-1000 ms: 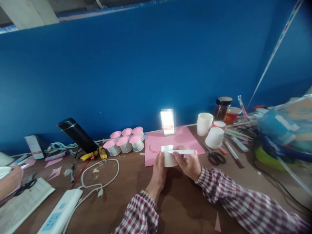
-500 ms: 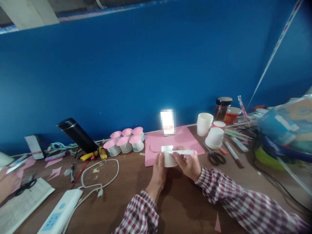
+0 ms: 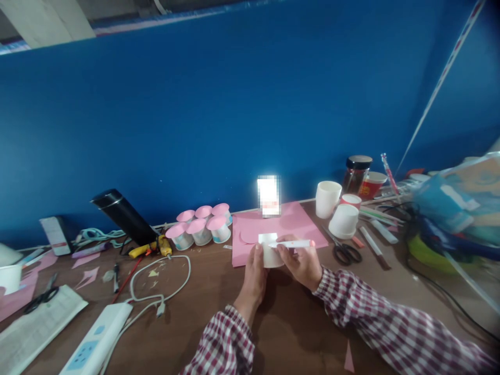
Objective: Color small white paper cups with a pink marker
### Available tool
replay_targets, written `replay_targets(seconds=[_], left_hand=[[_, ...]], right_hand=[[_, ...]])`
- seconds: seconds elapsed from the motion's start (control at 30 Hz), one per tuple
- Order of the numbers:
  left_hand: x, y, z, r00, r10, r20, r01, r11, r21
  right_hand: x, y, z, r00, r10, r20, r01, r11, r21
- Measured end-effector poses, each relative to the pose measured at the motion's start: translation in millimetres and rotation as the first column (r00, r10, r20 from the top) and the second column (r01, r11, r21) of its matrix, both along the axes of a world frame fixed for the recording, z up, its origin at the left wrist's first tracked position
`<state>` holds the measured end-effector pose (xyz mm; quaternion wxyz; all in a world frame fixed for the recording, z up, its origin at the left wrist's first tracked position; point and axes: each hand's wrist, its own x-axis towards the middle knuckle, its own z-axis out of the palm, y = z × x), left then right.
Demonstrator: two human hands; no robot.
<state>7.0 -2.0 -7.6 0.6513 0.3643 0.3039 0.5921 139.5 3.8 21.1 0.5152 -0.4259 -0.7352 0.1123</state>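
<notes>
Cup (image 3: 273, 258) in hand, a person in checked sleeves (image 3: 230, 338) holds a pen (image 3: 296, 244) to its upper part at the centre of the frame. The left hand (image 3: 253, 276) grips the cup's left side, thumb pressed to the near wall, its other fingers largely hidden. The right hand (image 3: 305, 264) pinches the pen between thumb and fingers, tip pointing left; whether the tip touches the cup cannot be told. Cup, pen and both hands match the view of half a second ago, their poses all but unchanged. The change is at the left edge: a co-worker's hand, seen there half a second earlier, has gone from the frame, and a second cup (image 3: 11, 278) now shows, cut off by the border, over pink paper (image 3: 17, 302). Just behind the hands lies a pink sheet (image 3: 292, 224). Six pink-topped cups (image 3: 201, 232) sit in two rows left of it; scissors (image 3: 347, 254) lie to its right, beside an upturned cup (image 3: 344, 221).
</notes>
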Motion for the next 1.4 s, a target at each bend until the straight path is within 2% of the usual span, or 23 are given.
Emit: replay_targets(seconds=[0.33,0.7,0.97,1.17,1.4], left_hand=[[0.8,1.2,-1.3,1.0,0.027,0.014,-0.026,0.999,-0.044],[0.3,-0.9,3.8,1.0,0.007,0.008,-0.007,0.999,-0.041],[-0.7,-0.6,-1.1,1.0,0.005,-0.002,-0.006,1.0,-0.03],[-1.1,-2.9,3.9,0.999,-0.012,-0.037,0.012,1.0,-0.004],[1.4,0.6,-3.0,1.0,0.025,-0.008,-0.026,0.999,-0.035]], right_hand=[[0.2,1.2,-0.2,1.0,-0.02,-0.024,0.021,1.0,0.011],[1.8,2.6,-1.8,0.999,-0.027,-0.033,0.027,1.0,0.006],[1.8,1.5,1.5,0.999,-0.03,-0.027,0.03,1.0,-0.001],[0.8,1.4,0.9,0.999,-0.03,-0.027,0.03,0.999,0.012],[0.5,1.4,0.9,0.999,-0.017,-0.034,0.017,1.0,-0.002]])
